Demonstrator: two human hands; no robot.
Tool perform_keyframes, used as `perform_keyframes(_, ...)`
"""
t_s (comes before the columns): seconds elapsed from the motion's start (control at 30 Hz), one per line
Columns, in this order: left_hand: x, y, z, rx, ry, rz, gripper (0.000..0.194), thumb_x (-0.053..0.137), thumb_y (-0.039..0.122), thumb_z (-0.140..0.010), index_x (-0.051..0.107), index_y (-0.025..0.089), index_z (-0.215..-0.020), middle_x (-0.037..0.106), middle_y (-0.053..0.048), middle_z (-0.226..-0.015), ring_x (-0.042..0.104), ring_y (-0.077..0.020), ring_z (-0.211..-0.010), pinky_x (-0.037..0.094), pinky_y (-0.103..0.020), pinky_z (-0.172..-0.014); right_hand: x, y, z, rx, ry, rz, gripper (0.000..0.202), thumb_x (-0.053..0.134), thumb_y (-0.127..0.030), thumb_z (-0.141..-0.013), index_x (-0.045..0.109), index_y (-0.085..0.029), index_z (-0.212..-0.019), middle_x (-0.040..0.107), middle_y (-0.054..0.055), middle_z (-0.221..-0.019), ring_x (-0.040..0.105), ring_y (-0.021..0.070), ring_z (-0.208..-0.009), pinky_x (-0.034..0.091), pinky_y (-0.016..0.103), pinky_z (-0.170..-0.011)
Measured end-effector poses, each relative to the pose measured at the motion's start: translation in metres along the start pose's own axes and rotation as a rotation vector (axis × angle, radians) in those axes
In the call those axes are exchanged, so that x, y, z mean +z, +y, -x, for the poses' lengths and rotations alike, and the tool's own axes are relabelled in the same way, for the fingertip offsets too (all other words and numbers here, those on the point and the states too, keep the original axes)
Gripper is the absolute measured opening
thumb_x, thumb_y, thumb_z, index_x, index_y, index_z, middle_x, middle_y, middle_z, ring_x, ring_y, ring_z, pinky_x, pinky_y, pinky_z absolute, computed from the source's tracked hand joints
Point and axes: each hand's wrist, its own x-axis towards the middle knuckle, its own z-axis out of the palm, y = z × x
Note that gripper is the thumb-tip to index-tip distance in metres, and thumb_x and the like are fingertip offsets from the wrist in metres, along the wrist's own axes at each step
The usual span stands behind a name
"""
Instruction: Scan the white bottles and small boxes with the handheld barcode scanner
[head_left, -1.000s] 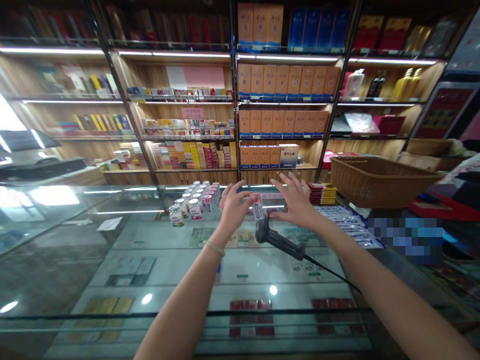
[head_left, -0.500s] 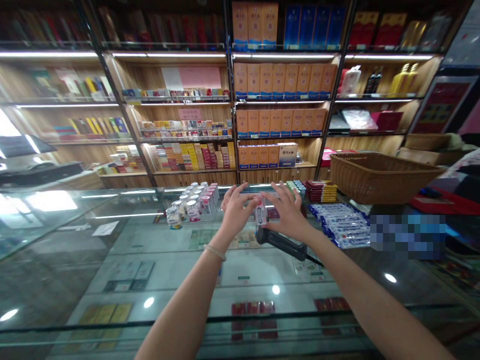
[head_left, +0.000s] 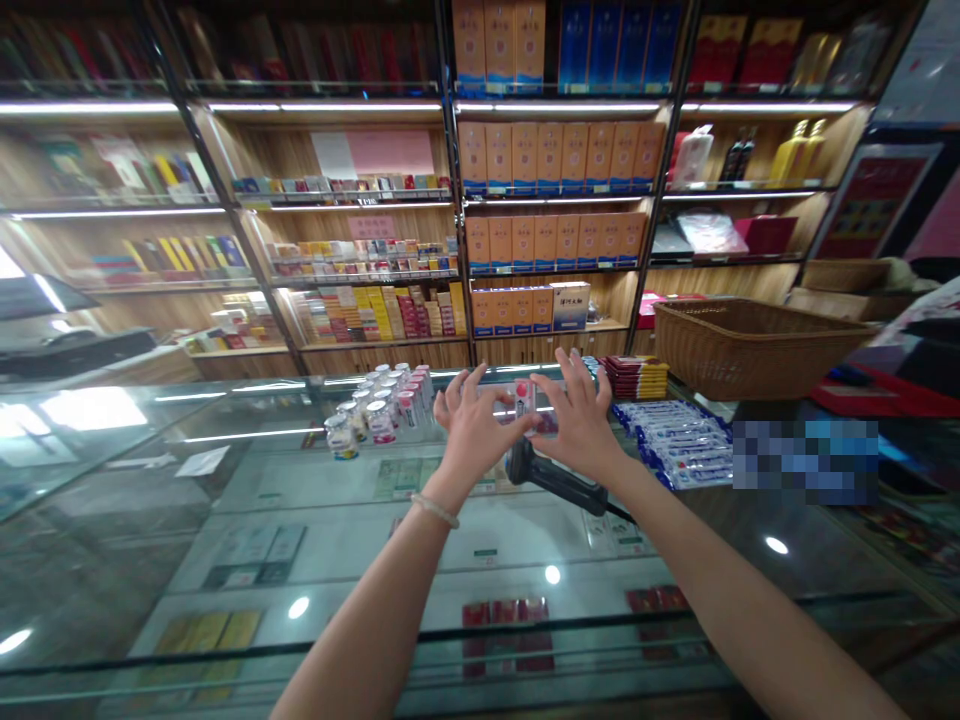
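Glass is spreading across the lower frame as a counter (head_left: pixel 225 500), and just above its centre both hands are pinching a small white packet (head_left: pixel 524 397) with a red mark. The left hand (head_left: pixel 472 430) is gripping its left edge with thumb and forefinger, the other fingers fanned open; the right hand (head_left: pixel 577 425) is doing likewise on the right edge. Compared with a second ago, the packet is sitting slightly higher, with the hands closer together. A black scanner (head_left: pixel 559 478) is lying just below the hands (its cord trailing right). Bottles (head_left: pixel 379 410) are standing left of the hands, a basket (head_left: pixel 750 345) at right.
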Motion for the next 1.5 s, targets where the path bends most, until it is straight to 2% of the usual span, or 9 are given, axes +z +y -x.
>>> perform_keyframes(0.13,0.002,0.004,0.002,-0.011,0.003,-0.042,0.028,0.086,0.049,-0.073,0.075,0.027,-0.086,0.051,-0.007,-0.157,0.032,-0.0394,-0.15,0.014,-0.07,-0.124,0.002,0.0,0.002,-0.034,-0.005,0.003,0.072,0.071,-0.039,-0.08,0.046,-0.024,-0.146,0.015,0.017,-0.173,0.014,0.0373,-0.159,0.006,0.065,-0.123)
perform_keyframes(0.27,0.001,0.005,0.002,-0.031,-0.004,-0.018,0.023,0.085,0.046,-0.075,0.077,0.026,-0.084,0.053,-0.007,-0.155,0.033,-0.0381,-0.151,0.015,-0.067,-0.126,0.002,-0.003,0.002,-0.033,-0.006,0.004,0.071,0.071,-0.039,-0.081,0.047,-0.024,-0.146,0.016,0.017,-0.173,0.013,0.0367,-0.159,0.005,0.065,-0.124)
perform_keyframes(0.57,-0.004,-0.002,-0.004,-0.005,-0.077,0.084,0.015,0.08,0.038,-0.08,0.081,0.029,-0.092,0.053,-0.004,-0.157,0.031,-0.0364,-0.152,0.015,-0.066,-0.126,0.0,0.005,0.0,0.001,-0.041,-0.023,0.083,0.07,-0.057,-0.084,0.038,-0.027,-0.155,0.013,0.017,-0.173,0.011,0.0388,-0.16,0.007,0.066,-0.123)
perform_keyframes(0.73,0.0,-0.009,-0.005,0.054,-0.107,0.126,0.015,0.075,0.037,-0.084,0.082,0.031,-0.094,0.052,-0.002,-0.158,0.031,-0.0349,-0.152,0.018,-0.063,-0.126,-0.004,0.006,0.0,0.013,-0.071,-0.034,0.08,0.072,-0.054,-0.083,0.041,-0.03,-0.154,0.015,0.014,-0.173,0.012,0.0385,-0.16,0.006,0.066,-0.123)
perform_keyframes(0.97,0.004,-0.011,-0.006,0.085,-0.147,0.126,0.016,0.071,0.035,-0.087,0.082,0.033,-0.098,0.052,0.0,-0.158,0.033,-0.0323,-0.152,0.018,-0.06,-0.127,-0.005,0.005,0.001,-0.006,-0.051,-0.029,0.071,0.071,-0.055,-0.084,0.05,-0.025,-0.144,0.017,0.017,-0.172,0.015,0.0379,-0.159,0.008,0.066,-0.123)
perform_keyframes(1.13,-0.002,-0.004,-0.004,0.052,-0.088,0.078,0.024,0.08,0.042,-0.082,0.081,0.033,-0.104,0.051,-0.004,-0.159,0.029,-0.0364,-0.153,0.012,-0.067,-0.126,-0.005,0.004,0.0,0.015,0.019,0.006,0.067,0.068,-0.054,-0.086,0.049,-0.022,-0.141,0.016,0.018,-0.173,0.014,0.0385,-0.159,0.008,0.065,-0.123)
perform_keyframes(1.3,-0.004,0.002,0.001,0.066,-0.024,-0.012,0.022,0.086,0.045,-0.075,0.078,0.03,-0.088,0.053,-0.005,-0.156,0.029,-0.0391,-0.152,0.008,-0.071,-0.124,-0.005,0.002,0.0,0.004,0.034,0.019,0.066,0.068,-0.05,-0.086,0.047,-0.022,-0.142,0.015,0.019,-0.173,0.013,0.0391,-0.159,0.008,0.065,-0.124)
perform_keyframes(1.5,-0.001,0.003,0.002,0.068,-0.016,-0.011,0.01,0.083,0.038,-0.079,0.078,0.029,-0.079,0.053,-0.003,-0.157,0.03,-0.0382,-0.152,0.009,-0.071,-0.124,-0.003,0.002,0.002,-0.024,0.023,0.014,0.068,0.072,-0.047,-0.084,0.047,-0.023,-0.143,0.016,0.019,-0.172,0.013,0.0389,-0.159,0.008,0.065,-0.124)
